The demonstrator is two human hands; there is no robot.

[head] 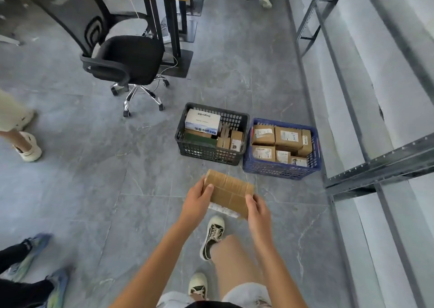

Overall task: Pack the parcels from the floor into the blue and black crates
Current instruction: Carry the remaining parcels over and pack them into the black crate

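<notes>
one brown cardboard parcel (229,192) is held in the air between two hands, above the grey tiled floor (94,190) and short of the crates: the left hand (196,204) grips its left end, thumb on top, and the right hand (258,212) grips its right end. two crates sit side by side, touching. the black crate (211,154) holds one white printed box, one dark green box and a few small brown parcels. the blue crate (279,170) holds about seven brown parcels. one office chair (126,59) stands well apart.
</notes>
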